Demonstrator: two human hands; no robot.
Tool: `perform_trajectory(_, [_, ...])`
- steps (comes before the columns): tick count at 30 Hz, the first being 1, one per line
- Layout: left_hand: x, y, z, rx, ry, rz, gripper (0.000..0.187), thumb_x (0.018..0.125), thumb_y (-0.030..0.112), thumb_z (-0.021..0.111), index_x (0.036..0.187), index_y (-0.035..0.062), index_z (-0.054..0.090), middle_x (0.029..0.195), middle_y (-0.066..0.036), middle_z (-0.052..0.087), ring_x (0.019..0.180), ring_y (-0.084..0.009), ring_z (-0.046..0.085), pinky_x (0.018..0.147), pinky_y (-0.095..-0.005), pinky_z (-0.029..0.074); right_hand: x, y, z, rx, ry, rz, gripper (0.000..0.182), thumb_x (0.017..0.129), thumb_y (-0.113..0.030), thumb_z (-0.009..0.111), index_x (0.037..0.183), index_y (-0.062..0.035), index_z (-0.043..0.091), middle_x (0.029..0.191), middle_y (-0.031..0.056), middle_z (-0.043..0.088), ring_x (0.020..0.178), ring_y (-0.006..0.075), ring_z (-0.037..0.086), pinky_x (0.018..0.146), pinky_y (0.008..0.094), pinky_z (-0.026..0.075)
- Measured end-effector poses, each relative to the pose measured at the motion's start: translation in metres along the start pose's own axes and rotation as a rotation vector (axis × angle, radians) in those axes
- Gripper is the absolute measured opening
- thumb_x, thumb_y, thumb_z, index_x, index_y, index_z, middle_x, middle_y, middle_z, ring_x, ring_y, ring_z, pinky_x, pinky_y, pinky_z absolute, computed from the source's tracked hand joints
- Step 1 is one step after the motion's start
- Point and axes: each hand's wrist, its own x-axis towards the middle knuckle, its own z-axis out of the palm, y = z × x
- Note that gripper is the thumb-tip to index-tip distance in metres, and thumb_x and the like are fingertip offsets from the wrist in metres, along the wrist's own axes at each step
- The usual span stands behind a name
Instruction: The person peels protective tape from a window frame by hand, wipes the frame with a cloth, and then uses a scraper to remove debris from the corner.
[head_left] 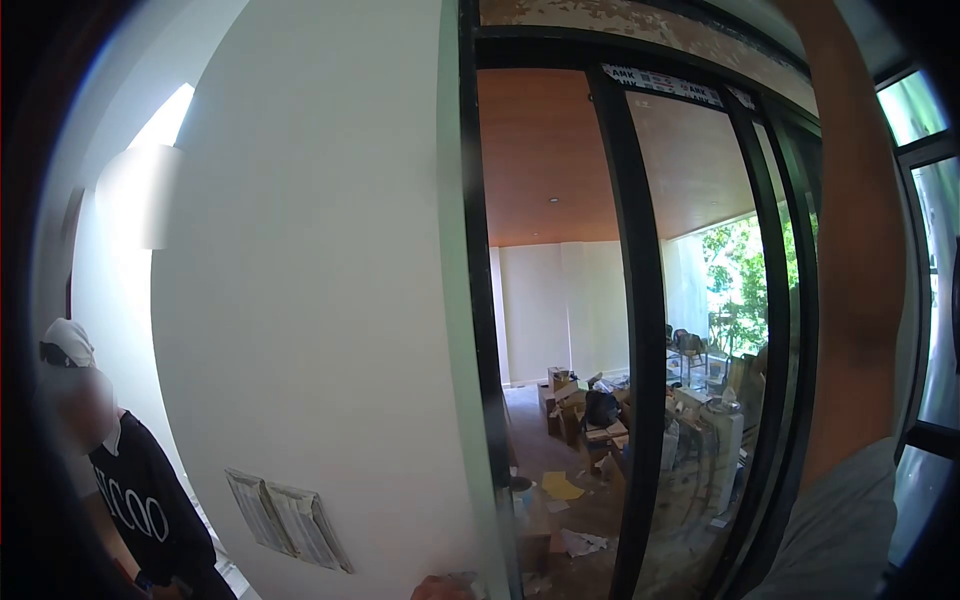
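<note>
Door frame [478, 300]: black metal, upright, set directly above the one hand visible in the head view.

Head view:
- Hand [440, 588]: only a small part shows at the bottom edge; which hand it is cannot be told, and whether its grip is wide, narrow or holding anything cannot be told.
- White wall [310, 300]: just left of the grip, touching the door frame along its edge.
- Papers [285, 520]: fixed low on the wall, left of the grip.
- Glass panel [700, 330]: right of the grip, in black mullions.
- Cardboard boxes [570, 405]: beyond the grip, on the floor of the far room.
- Another person [140, 500]: far left of the grip, in a dark top and a white head covering.
- Grey sleeve [840, 530]: lower right of the grip.
</note>
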Motion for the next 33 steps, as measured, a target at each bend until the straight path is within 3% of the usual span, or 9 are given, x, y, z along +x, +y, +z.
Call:
perform_trajectory(7, [-0.015, 0.016, -0.02, -0.11, 0.049, 0.026, 0.016, 0.089, 0.011, 0.054, 0.086, -0.0039, 0.059, 0.072, -0.013, 0.056, 0.06, -0.0226, 0.05, 0.054, -0.0365, 0.042, -0.31, 0.014, -0.045, 0.534, -0.809, 0.283, 0.019, 0.084, -0.001, 0.057, 0.102, -0.003, 0.06, 0.091, 0.0093, 0.066, 0.083, 0.0207, 0.065, 0.074, 0.0312, 0.051])
perform_trajectory(10, [-0.016, 0.028, -0.043, 0.062, 0.114, -0.073, 0.027, 0.096, 0.028, 0.052, 0.092, 0.0013, 0.055, 0.071, -0.008, 0.046, 0.058, -0.0188, 0.045, 0.054, -0.034, 0.041, -0.445, -0.021, -0.061, 0.901, -1.455, 0.915, 0.029, 0.082, 0.003, 0.064, 0.11, -0.0021, 0.058, 0.105, 0.0078, 0.062, 0.104, 0.0163, 0.06, 0.088, 0.0323, 0.049])
perform_trajectory(16, [-0.05, 0.025, 0.055, -0.687, 0.093, -0.413, 0.024, 0.087, 0.024, 0.056, 0.079, 0.0013, 0.058, 0.072, -0.011, 0.056, 0.063, -0.0258, 0.057, 0.058, -0.0349, 0.047, -0.617, -0.112, -0.076, 1.473, -1.554, 1.043, 0.024, 0.086, -0.004, 0.055, 0.109, -0.0025, 0.061, 0.092, 0.0145, 0.065, 0.081, 0.0219, 0.064, 0.073, 0.0334, 0.049])
perform_trajectory(17, [-0.03, 0.021, 0.052, -0.268, -0.444, -0.528, 0.021, 0.085, 0.02, 0.06, 0.089, -0.0002, 0.058, 0.086, -0.015, 0.059, 0.077, -0.0296, 0.06, 0.069, -0.0374, 0.049, -0.624, -0.117, -0.079, 1.532, -1.429, 1.054, 0.024, 0.087, -0.007, 0.057, 0.109, -0.0012, 0.061, 0.093, 0.0148, 0.064, 0.08, 0.0224, 0.063, 0.072, 0.0335, 0.049])
perform_trajectory(24, [-0.124, -0.045, 0.144, 0.124, -0.329, -0.771, 0.047, 0.081, 0.015, 0.07, 0.122, 0.0047, 0.05, 0.121, -0.017, 0.047, 0.11, -0.0308, 0.051, 0.092, -0.042, 0.042, -0.641, -0.115, -0.055, 1.452, -1.151, 1.166, 0.023, 0.082, -0.015, 0.067, 0.097, -0.0003, 0.059, 0.084, 0.0134, 0.058, 0.074, 0.0268, 0.059, 0.065, 0.0357, 0.047])
perform_trajectory(27, [-0.15, -0.046, 0.171, 0.202, -0.158, -0.975, 0.042, 0.085, 0.012, 0.065, 0.124, 0.0051, 0.049, 0.118, -0.015, 0.051, 0.109, -0.028, 0.053, 0.093, -0.0408, 0.044, -0.697, -0.117, -0.036, 1.608, -1.002, 0.777, 0.027, 0.076, -0.016, 0.074, 0.092, -0.0023, 0.058, 0.086, 0.0122, 0.055, 0.074, 0.0304, 0.057, 0.066, 0.039, 0.047])
perform_trajectory(29, [-0.193, -0.039, 0.193, 0.22, 0.606, -1.497, 0.04, 0.087, 0.007, 0.059, 0.125, 0.0058, 0.047, 0.114, -0.013, 0.054, 0.104, -0.0244, 0.057, 0.093, -0.0384, 0.048, -0.708, -0.125, -0.027, 1.902, -0.99, 0.454, 0.04, 0.07, -0.019, 0.079, 0.1, -0.004, 0.056, 0.096, 0.0145, 0.053, 0.083, 0.0334, 0.056, 0.069, 0.0411, 0.046])
perform_trajectory(31, [-0.224, -0.016, 0.206, -0.219, 1.209, -1.399, 0.04, 0.086, 0.001, 0.051, 0.126, 0.0056, 0.046, 0.112, -0.01, 0.056, 0.102, -0.0221, 0.06, 0.091, -0.0367, 0.05, -0.722, -0.131, -0.042, 2.198, -1.014, 0.508, 0.051, 0.069, -0.023, 0.081, 0.109, -0.0051, 0.054, 0.104, 0.017, 0.051, 0.093, 0.0351, 0.053, 0.078, 0.0446, 0.044])
perform_trajectory(33, [-0.253, 0.023, 0.219, -0.309, 1.225, -1.332, 0.04, 0.083, 0.0, 0.045, 0.123, 0.0056, 0.047, 0.114, -0.011, 0.056, 0.105, -0.0224, 0.059, 0.093, -0.0371, 0.05, -0.714, -0.125, -0.064, 2.298, -0.997, 0.406, 0.059, 0.068, -0.023, 0.079, 0.116, -0.005, 0.05, 0.113, 0.0201, 0.049, 0.101, 0.0378, 0.052, 0.089, 0.0459, 0.039])
